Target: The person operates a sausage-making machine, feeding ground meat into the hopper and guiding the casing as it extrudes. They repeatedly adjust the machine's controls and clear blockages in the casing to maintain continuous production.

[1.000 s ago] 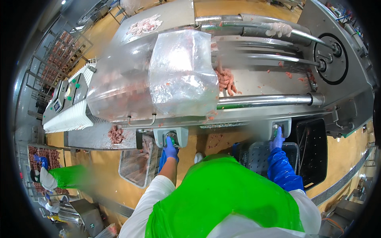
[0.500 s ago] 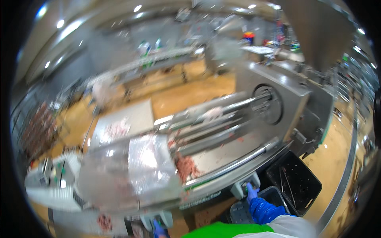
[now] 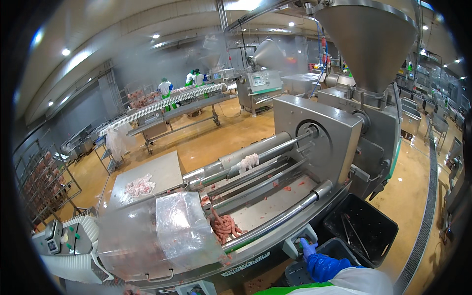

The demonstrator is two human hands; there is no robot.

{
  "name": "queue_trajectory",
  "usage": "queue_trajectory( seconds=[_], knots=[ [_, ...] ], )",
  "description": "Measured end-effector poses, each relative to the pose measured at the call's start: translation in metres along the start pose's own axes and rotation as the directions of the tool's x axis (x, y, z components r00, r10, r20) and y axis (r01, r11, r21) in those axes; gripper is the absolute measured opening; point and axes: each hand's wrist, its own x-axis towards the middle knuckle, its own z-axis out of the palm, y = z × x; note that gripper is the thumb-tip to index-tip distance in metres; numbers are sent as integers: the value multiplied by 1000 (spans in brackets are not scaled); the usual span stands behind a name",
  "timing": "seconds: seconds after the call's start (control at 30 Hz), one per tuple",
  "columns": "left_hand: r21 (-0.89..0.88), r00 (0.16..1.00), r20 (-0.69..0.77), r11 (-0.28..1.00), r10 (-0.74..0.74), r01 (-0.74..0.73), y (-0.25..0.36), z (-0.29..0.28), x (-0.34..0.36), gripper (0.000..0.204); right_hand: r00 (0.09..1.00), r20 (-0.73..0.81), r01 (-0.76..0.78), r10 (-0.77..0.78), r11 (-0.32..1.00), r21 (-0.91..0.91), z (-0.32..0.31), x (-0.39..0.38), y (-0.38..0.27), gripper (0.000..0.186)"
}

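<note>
Pressing right hand [image 3: 309, 247] on control box [image 3: 301, 239]

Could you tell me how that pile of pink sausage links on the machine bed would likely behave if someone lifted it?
The sausage links lie in loose curls, so they would probably droop and dangle rather than hold shape. Their sheen suggests a wet, slippery surface. Lying beside the steel rail, single links might roll.

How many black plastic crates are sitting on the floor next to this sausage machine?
2. One large black crate stands at the machine's right end below the steel housing; a second black crate sits just left of it, beside the right hand. Others may be hidden under the machine.
</note>
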Motion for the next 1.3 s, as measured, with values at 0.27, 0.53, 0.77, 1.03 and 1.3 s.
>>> queue_trajectory(
  seconds=[0.27, 0.53, 0.77, 1.03, 1.3],
  knots=[
    [-8, 999, -50, 1000, -21, 21, -18, -33, 3, 74, 997, -1, -79, 80, 993, -84, -1, 5, 0, 122],
    [-106, 987, -84, 983, 138, -147, -44, -39, 16, 73, 996, 13, -88, 91, 989, -121, -10, 7, -5, 117],
    [-108, 995, -91, 994, -31, 22, -65, -47, 50, 76, 999, 11, -35, 36, 994, -106, -23, 18, -2, 100],
    [-77, 989, -143, 996, 37, -48, -73, -59, 58, 79, 990, 43, -130, 131, 991, -16, -7, -3, -25, 96],
    [39, 983, 108, 989, -146, 143, -45, -66, 37, 74, 962, -166, -247, 216, 948, -200, 11, -45, -79, 100]
  ],
)
